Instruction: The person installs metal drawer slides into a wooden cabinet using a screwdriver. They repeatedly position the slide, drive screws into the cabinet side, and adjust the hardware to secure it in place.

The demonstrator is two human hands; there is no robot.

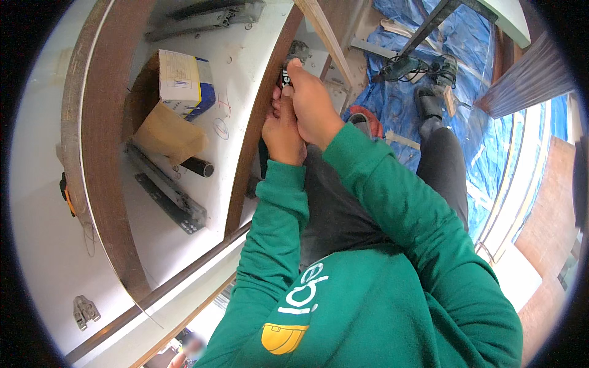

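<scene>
My left hand (283, 138) and my right hand (313, 101) are pressed close together at the brown edge of a white cabinet (250, 132). Their fingers are closed around a small black object (286, 77) with white lettering. Most of it is hidden, so I cannot make out its kind. A greyish metal piece (299, 49) shows just beyond my fingertips. Inside the cabinet, left of my hands, lie an open cardboard box (179, 76), a black tube (197, 167) and dark metal rails (169, 202).
More metal rails (202, 24) lie at the cabinet's far end. A cabinet hinge (86, 312) rests on the white panel at lower left. Blue sheeting (478, 141) covers the floor at right, with a corded tool (403, 67) on it. A wooden strip (325, 40) leans beyond my hands.
</scene>
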